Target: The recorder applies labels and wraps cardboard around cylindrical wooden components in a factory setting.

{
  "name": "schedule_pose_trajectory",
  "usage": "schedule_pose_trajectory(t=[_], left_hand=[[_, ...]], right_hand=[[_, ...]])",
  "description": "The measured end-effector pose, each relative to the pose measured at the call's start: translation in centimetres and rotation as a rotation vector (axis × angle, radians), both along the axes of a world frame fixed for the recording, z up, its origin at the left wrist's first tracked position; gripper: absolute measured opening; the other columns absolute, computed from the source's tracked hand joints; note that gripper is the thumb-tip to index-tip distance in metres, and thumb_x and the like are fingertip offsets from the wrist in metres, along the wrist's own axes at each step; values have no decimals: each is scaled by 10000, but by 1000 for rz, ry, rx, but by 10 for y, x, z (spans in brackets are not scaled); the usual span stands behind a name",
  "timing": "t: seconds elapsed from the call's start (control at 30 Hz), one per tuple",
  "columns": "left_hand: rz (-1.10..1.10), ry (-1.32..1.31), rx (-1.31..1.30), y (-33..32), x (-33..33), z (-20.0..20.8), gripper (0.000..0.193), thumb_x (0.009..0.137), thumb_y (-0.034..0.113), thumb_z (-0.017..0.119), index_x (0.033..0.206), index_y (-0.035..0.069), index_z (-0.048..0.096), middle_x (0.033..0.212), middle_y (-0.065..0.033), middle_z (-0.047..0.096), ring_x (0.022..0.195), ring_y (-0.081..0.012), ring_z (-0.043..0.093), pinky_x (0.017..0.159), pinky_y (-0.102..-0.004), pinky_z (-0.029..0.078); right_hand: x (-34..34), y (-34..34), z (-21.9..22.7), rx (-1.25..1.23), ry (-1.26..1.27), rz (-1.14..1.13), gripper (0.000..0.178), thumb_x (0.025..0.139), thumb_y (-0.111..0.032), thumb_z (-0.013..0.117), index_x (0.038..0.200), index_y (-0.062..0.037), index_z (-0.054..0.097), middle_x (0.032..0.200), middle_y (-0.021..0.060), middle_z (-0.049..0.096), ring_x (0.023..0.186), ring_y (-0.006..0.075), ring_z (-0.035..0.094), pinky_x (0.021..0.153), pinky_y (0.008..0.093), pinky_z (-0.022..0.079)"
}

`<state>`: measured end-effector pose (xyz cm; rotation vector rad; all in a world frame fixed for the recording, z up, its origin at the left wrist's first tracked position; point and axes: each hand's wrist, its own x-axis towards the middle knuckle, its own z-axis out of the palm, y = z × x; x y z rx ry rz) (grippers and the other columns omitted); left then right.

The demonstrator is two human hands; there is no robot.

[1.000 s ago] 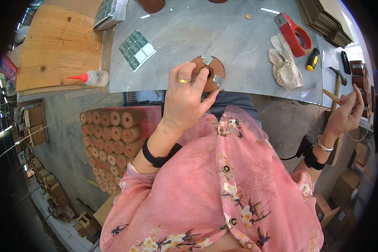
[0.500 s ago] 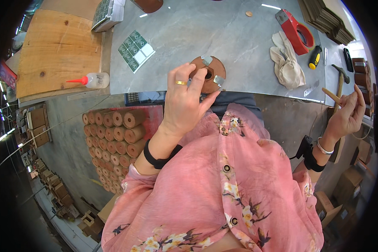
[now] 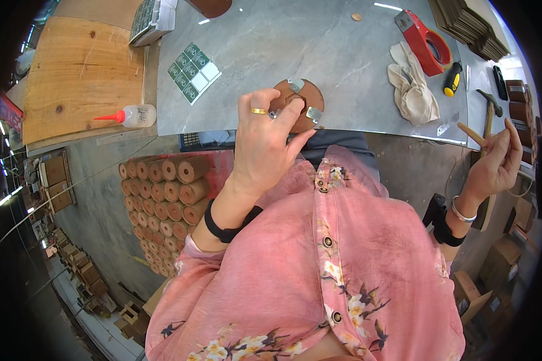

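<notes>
At the table's front edge stands a brown round piece (image 3: pixel 309 96), seen end-on, with shiny metal clips around its rim. My left hand (image 3: pixel 263 138) wraps over its left side, thumb near the front and index finger lying over the middle hole, which it covers. Whether the piece is a disc or the end of a longer roll I cannot tell. Off to the far right, my right hand (image 3: pixel 492 165) pinches a thin wooden stick (image 3: pixel 473 135) that points up and left, beside a hammer (image 3: pixel 491 108) on the table.
On the grey table (image 3: pixel 247 66) lie a sticker sheet (image 3: pixel 193 72), a red tape dispenser (image 3: pixel 417 42), a cream glove (image 3: pixel 411 87) and a yellow-black screwdriver (image 3: pixel 453 79). A red-tipped bottle (image 3: pixel 137 115) lies left. Stacked brown rolls (image 3: pixel 190 194) stand below left.
My left index finger has moved over the middle hole of the brown piece, which showed before. My right hand with the stick has shifted slightly left.
</notes>
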<state>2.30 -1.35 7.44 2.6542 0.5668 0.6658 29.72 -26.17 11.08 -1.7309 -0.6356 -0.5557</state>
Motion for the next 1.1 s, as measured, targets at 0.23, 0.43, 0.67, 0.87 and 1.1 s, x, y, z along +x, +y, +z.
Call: schedule_pose_trajectory(t=[0.23, 0.43, 0.67, 0.87, 1.1], left_hand=[[-35, -135, 40, -1, -1, -13, 557, 653, 141, 909, 1147, 67, 661, 1243, -136, 502, 1144, -381, 501, 908, -471, 490], [0, -65, 39, -3, 2, -4, 582, 652, 141, 909, 1170, 64, 655, 1230, -133, 496, 1110, -366, 502, 890, -468, 489], [-25, 21, 0, -1, 4, 5, 549, 659, 123, 901, 1151, 73, 662, 1198, -127, 486, 1081, -356, 499, 860, -462, 484], [-32, -145, 23, -4, 8, -5, 533, 669, 138, 900, 1144, 79, 666, 1214, -137, 507, 1124, -368, 509, 866, -460, 494], [-2, 44, 43, -4, -1, 4, 560, 689, 148, 911, 1183, 48, 668, 1247, -168, 514, 1117, -358, 535, 928, -448, 479]], right_hand=[[0, -3, 2, -5, 10, 12, 202, 1026, -62, 588, 1167, 53, 677, 802, 16, 617, 668, 36, 493, 599, 182, 382], [4, -4, -1, 33, 30, -13, 200, 1028, -63, 587, 1166, 49, 678, 790, 15, 610, 660, 34, 487, 590, 184, 378], [11, -7, -3, 32, 16, -20, 200, 1030, -65, 586, 1164, 51, 679, 806, 15, 614, 663, 35, 487, 586, 183, 376], [21, -14, -4, 39, 24, -18, 205, 1036, -54, 567, 1173, 56, 672, 796, 10, 603, 664, 33, 479, 595, 189, 386], [54, -29, -14, 52, 2, -242, 250, 1051, -60, 487, 1264, -2, 603, 814, 14, 561, 758, 101, 560, 741, 283, 519]])
